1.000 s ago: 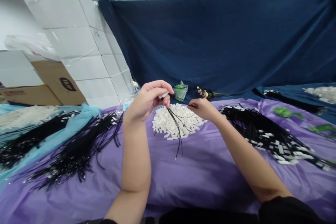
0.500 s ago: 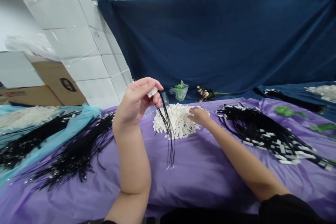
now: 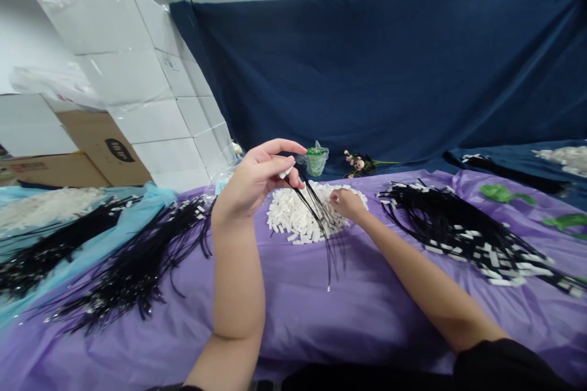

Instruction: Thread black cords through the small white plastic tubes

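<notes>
My left hand point(image 3: 263, 180) is raised over the purple cloth, its thumb and fingers closed on a few thin black cords point(image 3: 316, 214). A small white plastic piece point(image 3: 287, 171) shows at the cords' upper end between the fingers. The cords hang down to the right, blurred, with shiny tips at the bottom. My right hand point(image 3: 349, 203) is at the right side of a heap of small white plastic pieces point(image 3: 298, 214). Its fingers are curled together; whatever lies between them is too small to make out.
Bundles of black cords lie left point(image 3: 132, 263) and right point(image 3: 458, 226) on the purple cloth point(image 3: 293, 317). Behind the heap stand a wrapped green pot point(image 3: 316, 160) and some artificial flowers point(image 3: 360, 162). White boxes point(image 3: 119, 73) are stacked at the left, and a blue curtain point(image 3: 367, 73) hangs behind.
My left hand has moved right, towards the heap, and its cords swing to the right. My right hand stays at the heap, with its fingers drawn closer together.
</notes>
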`<action>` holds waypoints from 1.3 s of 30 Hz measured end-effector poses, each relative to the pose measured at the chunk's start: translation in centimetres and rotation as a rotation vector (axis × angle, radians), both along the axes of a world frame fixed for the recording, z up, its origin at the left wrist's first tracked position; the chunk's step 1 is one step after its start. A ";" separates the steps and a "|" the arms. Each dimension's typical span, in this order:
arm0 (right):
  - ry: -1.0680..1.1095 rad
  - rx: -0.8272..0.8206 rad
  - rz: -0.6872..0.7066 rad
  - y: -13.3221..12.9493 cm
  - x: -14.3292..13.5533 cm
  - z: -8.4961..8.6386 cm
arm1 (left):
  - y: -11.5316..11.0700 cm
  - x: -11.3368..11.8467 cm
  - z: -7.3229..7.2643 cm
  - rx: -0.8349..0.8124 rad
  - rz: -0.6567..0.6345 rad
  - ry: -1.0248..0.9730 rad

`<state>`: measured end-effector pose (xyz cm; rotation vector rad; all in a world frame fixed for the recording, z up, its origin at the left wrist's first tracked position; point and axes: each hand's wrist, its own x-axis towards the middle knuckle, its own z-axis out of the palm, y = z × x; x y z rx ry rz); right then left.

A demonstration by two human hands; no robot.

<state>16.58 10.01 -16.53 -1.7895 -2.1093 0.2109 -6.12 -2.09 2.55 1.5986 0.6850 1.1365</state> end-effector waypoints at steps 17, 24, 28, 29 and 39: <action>0.691 0.332 0.395 -5.6 0.0 10.8 | 4.9 2.3 -3.1 -0.286 -0.128 -0.033; 0.548 0.356 0.548 -8.6 -1.7 15.2 | 4.8 0.2 -4.3 -0.368 -0.098 0.031; 0.400 0.430 0.611 -9.1 -3.4 16.1 | 4.5 -0.9 -4.9 -0.345 -0.145 0.057; 0.389 0.442 0.614 -9.2 -3.8 16.1 | 4.5 -1.1 -5.1 -0.331 -0.158 0.059; 0.430 0.453 0.656 -11.1 -4.7 15.8 | 2.6 -0.3 -4.8 -0.146 -0.126 0.040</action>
